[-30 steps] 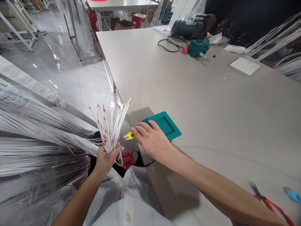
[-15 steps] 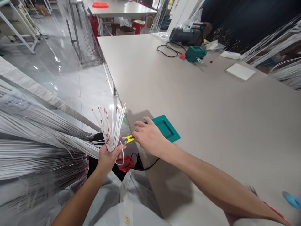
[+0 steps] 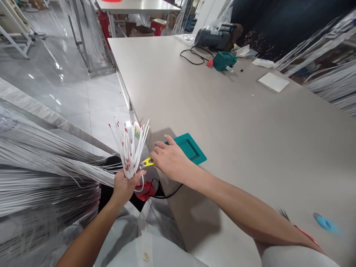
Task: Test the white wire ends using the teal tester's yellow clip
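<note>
My left hand (image 3: 125,187) is closed around a bundle of white wires (image 3: 132,155) whose loose ends fan upward, many with red tips. One wire loops below the bundle by my thumb. My right hand (image 3: 174,159) is closed on a small yellow hand tool, looking like thread snips (image 3: 148,161). Its metal end sits at the right side of the bundle, close to my left thumb; whether it touches a wire I cannot tell. Beneath and beyond my right hand, a teal tray (image 3: 198,158) lies on the grey table (image 3: 222,129).
Long white wires (image 3: 50,155) hang along a rail at my left. At the table's far end stand a dark motor-like machine (image 3: 211,39) and a green device (image 3: 224,61) with a black cord. A white pad (image 3: 273,82) lies at right, a blue roll-like item (image 3: 325,222) near my right arm.
My right hand has moved slightly left, bringing the yellow snips up to the wire bundle. My left hand keeps its hold. The whole view has shifted a little.
</note>
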A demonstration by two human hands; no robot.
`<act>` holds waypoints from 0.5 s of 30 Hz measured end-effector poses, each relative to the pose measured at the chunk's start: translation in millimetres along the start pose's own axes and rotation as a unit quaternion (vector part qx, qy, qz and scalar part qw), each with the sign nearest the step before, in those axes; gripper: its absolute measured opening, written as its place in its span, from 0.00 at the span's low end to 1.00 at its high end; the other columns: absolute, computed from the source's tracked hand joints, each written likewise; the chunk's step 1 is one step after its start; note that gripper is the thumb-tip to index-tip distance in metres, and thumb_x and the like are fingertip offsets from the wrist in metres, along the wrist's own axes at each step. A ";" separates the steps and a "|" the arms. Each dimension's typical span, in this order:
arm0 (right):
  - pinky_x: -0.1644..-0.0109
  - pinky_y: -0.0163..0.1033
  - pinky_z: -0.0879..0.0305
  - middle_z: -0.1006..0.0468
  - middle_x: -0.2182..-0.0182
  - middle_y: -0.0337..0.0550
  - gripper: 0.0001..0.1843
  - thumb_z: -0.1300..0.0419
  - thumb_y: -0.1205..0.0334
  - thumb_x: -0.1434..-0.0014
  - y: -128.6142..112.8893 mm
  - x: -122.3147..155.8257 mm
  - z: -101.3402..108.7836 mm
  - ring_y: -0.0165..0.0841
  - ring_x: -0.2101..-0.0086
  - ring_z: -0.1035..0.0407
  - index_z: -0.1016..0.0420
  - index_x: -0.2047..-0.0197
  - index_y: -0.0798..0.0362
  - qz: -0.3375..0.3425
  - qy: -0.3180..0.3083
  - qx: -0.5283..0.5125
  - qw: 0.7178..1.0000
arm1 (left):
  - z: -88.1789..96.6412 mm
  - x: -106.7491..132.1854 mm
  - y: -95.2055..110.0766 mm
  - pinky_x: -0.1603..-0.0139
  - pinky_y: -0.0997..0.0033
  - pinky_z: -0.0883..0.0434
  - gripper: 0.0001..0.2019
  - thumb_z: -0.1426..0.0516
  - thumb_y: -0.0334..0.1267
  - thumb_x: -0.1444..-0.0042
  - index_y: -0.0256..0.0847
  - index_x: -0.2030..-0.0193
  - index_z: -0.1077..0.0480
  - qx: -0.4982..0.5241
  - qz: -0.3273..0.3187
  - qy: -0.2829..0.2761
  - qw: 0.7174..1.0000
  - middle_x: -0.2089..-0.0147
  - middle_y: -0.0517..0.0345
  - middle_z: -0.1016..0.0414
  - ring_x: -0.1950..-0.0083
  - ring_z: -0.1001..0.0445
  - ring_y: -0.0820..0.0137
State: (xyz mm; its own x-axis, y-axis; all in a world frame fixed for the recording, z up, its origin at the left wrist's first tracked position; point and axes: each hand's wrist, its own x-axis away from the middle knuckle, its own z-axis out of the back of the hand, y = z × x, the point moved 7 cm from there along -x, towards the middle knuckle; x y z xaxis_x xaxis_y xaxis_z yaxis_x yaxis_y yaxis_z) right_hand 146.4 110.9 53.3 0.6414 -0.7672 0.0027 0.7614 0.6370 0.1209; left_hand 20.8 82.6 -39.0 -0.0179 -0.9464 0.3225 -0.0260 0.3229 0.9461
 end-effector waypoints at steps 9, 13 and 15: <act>0.44 0.53 0.57 0.25 0.66 0.49 0.24 0.38 0.54 0.50 1.4 3.7 -3.6 0.41 0.58 0.37 0.31 0.53 0.61 -0.002 0.004 0.004 1.000 | 3.5 2.9 -0.3 0.81 0.76 0.39 0.09 0.35 0.36 0.63 0.35 0.73 0.28 0.004 -0.008 0.032 0.999 0.83 0.65 0.34 0.82 0.40 0.77; 0.45 0.52 0.56 0.25 0.65 0.50 0.26 0.38 0.55 0.48 -0.4 4.2 -5.4 0.41 0.58 0.37 0.33 0.50 0.61 0.002 0.004 -0.005 1.000 | 6.6 5.3 1.3 0.81 0.76 0.39 0.08 0.36 0.36 0.62 0.36 0.76 0.29 -0.008 -0.006 0.038 0.999 0.83 0.66 0.35 0.82 0.39 0.77; 0.45 0.53 0.55 0.25 0.65 0.50 0.26 0.39 0.54 0.48 0.0 4.4 -6.1 0.41 0.57 0.37 0.33 0.49 0.61 0.002 0.003 -0.010 1.000 | 7.5 6.9 2.5 0.81 0.77 0.40 0.08 0.36 0.36 0.61 0.36 0.76 0.29 -0.015 -0.007 0.037 0.999 0.84 0.67 0.37 0.83 0.40 0.78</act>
State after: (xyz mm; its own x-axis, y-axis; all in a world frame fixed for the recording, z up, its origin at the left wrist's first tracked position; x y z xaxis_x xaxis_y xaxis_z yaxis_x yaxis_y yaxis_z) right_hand 149.8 107.9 47.2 0.6446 -0.7645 -0.0032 0.7608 0.6411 0.1011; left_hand 13.2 76.9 -34.6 0.0567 -0.9492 0.3095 0.0044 0.3103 0.9506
